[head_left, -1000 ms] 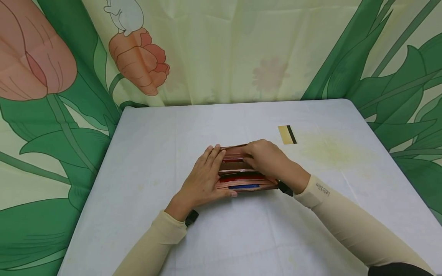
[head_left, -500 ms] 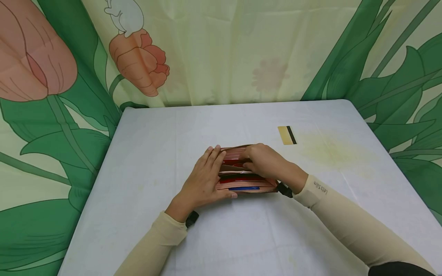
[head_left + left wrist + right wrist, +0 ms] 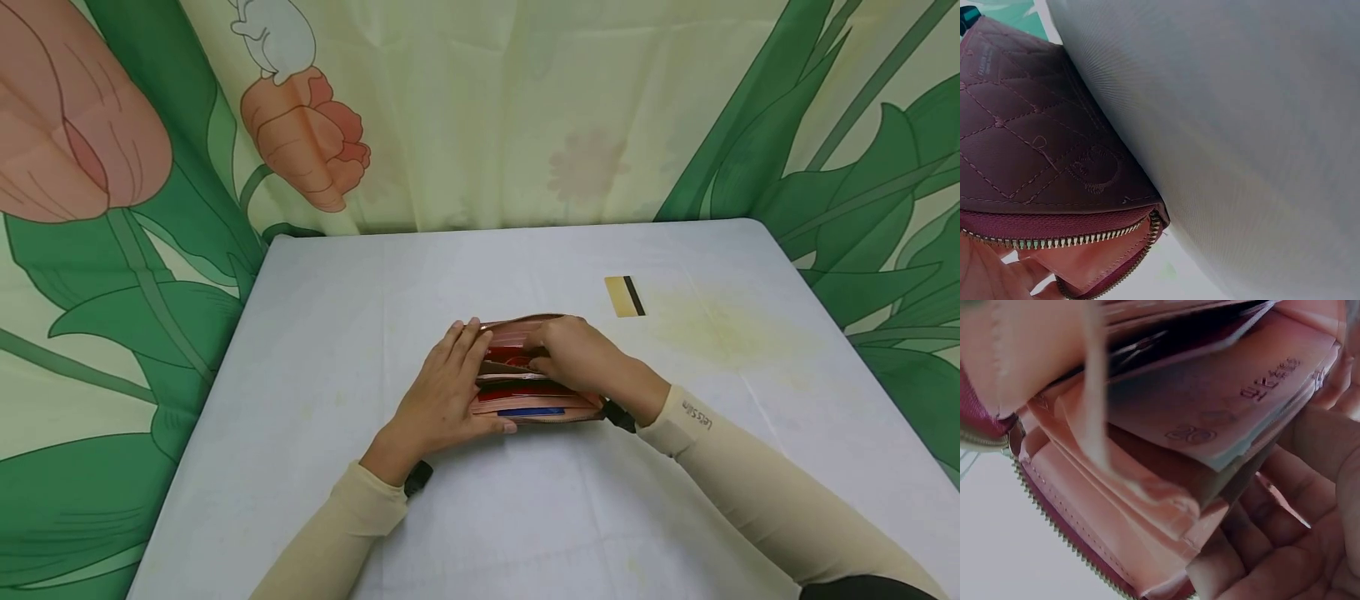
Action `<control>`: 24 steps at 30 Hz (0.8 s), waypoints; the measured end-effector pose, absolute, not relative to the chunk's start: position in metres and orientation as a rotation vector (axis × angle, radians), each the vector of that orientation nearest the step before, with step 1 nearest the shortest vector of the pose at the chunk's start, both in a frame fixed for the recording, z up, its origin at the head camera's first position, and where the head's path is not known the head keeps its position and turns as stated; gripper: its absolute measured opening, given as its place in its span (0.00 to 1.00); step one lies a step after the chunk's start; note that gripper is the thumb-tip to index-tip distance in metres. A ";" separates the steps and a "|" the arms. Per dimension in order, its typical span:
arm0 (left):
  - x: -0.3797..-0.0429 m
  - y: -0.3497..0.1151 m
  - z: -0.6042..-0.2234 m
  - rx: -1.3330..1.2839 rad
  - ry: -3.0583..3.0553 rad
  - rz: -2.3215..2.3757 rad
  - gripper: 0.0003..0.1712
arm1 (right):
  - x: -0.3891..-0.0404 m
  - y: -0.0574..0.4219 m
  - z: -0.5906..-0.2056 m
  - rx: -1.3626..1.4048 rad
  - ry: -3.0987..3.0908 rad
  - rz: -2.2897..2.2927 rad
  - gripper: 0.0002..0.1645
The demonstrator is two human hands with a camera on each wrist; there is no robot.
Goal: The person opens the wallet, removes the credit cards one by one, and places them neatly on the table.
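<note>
A long zip-around wallet [image 3: 581, 407] stands wide open at the middle of the table, its quilted dark maroon cover [image 3: 1029, 125] filling the left wrist view. My left hand [image 3: 438, 392] grips its left end, fingers over the far side and thumb at the near edge. Inside the wallet, my right hand [image 3: 577, 354] pinches a divider with curled fingers; its fingers [image 3: 1272, 569] show beside the pink lining. Between the dividers in the right wrist view lies a printed paper slip [image 3: 1222, 400]. Red inserts and a blue one [image 3: 531, 411] show in the slots.
A gold card with a black stripe [image 3: 624, 297] lies behind and to the right of the wallet. The white-covered table [image 3: 315, 333] backs onto a printed curtain [image 3: 480, 117]. A yellowish stain [image 3: 712, 325] marks the cloth at the right.
My right hand has moved slightly nearer inside the wallet, drawing the brown divider forward so that more of the red insert behind it shows. My left hand keeps its place.
</note>
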State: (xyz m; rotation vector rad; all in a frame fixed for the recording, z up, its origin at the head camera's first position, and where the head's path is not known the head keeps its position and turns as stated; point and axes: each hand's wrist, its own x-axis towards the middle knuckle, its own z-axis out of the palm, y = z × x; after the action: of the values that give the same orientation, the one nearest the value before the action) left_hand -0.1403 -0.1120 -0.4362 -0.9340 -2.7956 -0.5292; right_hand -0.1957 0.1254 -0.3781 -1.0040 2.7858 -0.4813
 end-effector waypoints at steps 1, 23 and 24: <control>-0.140 -0.112 -0.436 -0.936 -2.791 -0.533 0.72 | -0.196 0.126 -0.379 -0.998 2.784 -0.486 0.06; -0.139 -0.112 -0.436 -0.921 -2.819 -0.485 0.74 | -0.190 0.123 -0.383 -1.036 2.841 -0.419 0.05; -0.139 -0.112 -0.436 -0.921 -2.818 -0.487 0.74 | -0.190 0.123 -0.382 -1.030 2.848 -0.438 0.06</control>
State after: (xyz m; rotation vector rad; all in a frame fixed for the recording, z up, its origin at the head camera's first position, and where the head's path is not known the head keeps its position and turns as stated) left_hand -0.1393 -0.1124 -0.4361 -0.9208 -2.8175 -0.4867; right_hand -0.1898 0.1233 -0.3820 -1.0305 2.8477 -0.4377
